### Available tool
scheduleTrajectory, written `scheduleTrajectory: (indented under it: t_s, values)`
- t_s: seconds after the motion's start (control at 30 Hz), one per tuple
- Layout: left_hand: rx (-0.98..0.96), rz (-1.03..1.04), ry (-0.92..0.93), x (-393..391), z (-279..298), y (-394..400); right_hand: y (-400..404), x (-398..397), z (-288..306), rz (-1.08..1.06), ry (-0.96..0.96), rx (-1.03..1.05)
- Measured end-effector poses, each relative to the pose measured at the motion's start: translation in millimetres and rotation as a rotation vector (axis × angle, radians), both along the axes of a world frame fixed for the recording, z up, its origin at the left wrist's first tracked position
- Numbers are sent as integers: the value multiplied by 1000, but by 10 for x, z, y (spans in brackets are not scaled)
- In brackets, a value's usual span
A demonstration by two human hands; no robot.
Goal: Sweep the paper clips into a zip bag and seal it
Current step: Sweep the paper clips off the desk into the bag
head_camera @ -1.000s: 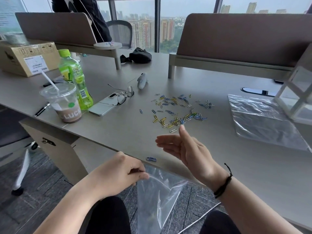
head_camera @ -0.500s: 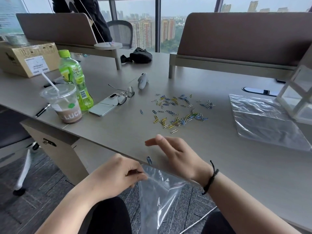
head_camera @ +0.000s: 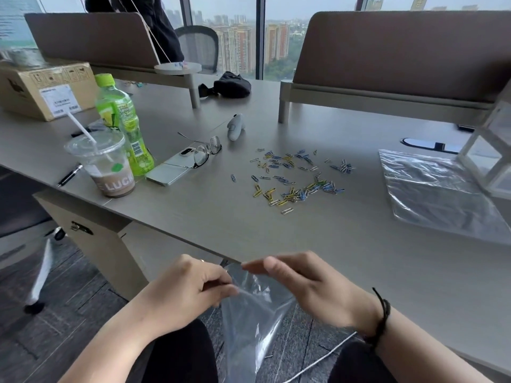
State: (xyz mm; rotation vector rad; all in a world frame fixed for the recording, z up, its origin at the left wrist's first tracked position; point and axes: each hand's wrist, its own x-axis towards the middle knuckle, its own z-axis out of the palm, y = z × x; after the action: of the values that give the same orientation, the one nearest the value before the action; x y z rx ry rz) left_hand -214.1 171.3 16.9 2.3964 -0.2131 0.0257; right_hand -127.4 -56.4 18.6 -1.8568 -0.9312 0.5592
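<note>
Looking L to R from my remote feed: grey-brown desk [head_camera: 221, 217] w/ dark plank floor below, big windows behind w/ high-rise blocks, brown divider panels along the far edge. Far L a cardboard box [head_camera: 41, 89]; nearer, a black pen [head_camera: 69, 176], then a plastic cup [head_camera: 106, 164] w/ straw and brown drink, green bottle [head_camera: 124, 125] touching it from behind. Next a white phone [head_camera: 177, 168] w/ eyeglasses [head_camera: 206, 150] lying partly on it, a small grey gadget [head_camera: 235, 127] beyond, black pouch [head_camera: 229, 85] further back.

Center: paper clips [head_camera: 296, 178] scattered loose on the desk, blue/yellow/silver, well apart from both hands, nothing between them and the near edge.

At the near edge, below desk level: left hand [head_camera: 188, 288], fingers curled, pinching the zip bag [head_camera: 249, 322] at its top rim. Bag hangs down over my lap, clear; can't tell how wide the mouth is. Right hand [head_camera: 304, 283] just beside, black cord at wrist, fingers extended and pressed together at the bag's top edge; can't tell if they grip it.

Far R: second clear bag [head_camera: 437, 194] flat on desk, a white-framed clear box [head_camera: 495, 150] resting on its corner.
</note>
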Motion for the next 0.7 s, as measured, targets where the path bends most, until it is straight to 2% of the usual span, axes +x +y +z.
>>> scheduleTrajectory:
  t_s: [0.07, 0.13, 0.2, 0.27, 0.4, 0.5, 0.6, 0.7]
  values:
    - [-6, -3, -13, -23, -23, -19, -26, 53, 47, -79, 206, 165]
    - [8, 6, -24, -28, -43, -29, -26, 172, 63, -186, 306, 340]
    - [26, 8, -39, -18, -60, -41, -33, 361, 40, -333, 370, 475]
    - [21, 8, -56, -6, -88, -42, -52, 615, 19, -490, 304, 482]
    - [21, 0, -124, 13, -179, -9, -210, 1225, 31, -835, -60, 279]
    - [36, -3, -192, 37, -249, -13, -413, 1643, 67, -964, -123, 122]
    - [64, 16, -253, 72, -323, -14, -470, 1910, 59, -917, -188, -183]
    - [65, 36, -269, 100, -362, -2, -353, 1978, 7, -727, -355, -450]
